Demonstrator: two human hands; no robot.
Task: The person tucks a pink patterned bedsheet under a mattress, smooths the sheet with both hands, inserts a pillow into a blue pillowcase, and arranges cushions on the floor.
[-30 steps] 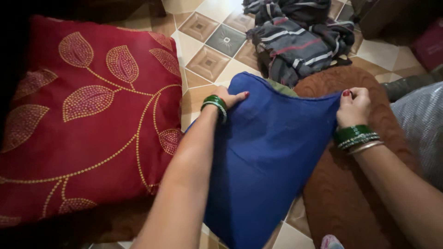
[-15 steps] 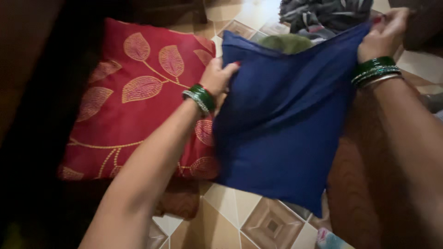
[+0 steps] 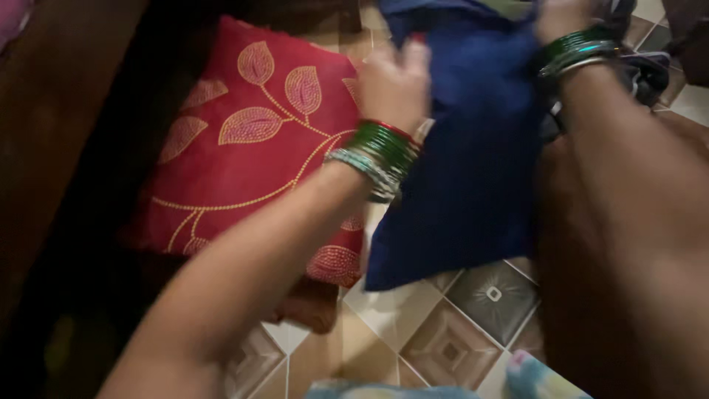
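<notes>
Blue cloth (image 3: 473, 170) hangs between my two hands, held up above the patterned tile floor (image 3: 443, 340), its lower corner dangling just over the tiles. Nearest to me, my left forearm crosses the view, with green bangles (image 3: 377, 151) stacked at the wrist. My left hand (image 3: 391, 85) grips the cloth's left edge, fingers curled tight on the fabric, though motion blur hides the exact pinch. Left of the cloth, a red cushion (image 3: 251, 162) with gold leaf stitching lies on the floor, touching the cloth's edge in this view. Farther up, my right hand (image 3: 565, 18) clutches the cloth's top right corner, partly cut off by the frame.
</notes>
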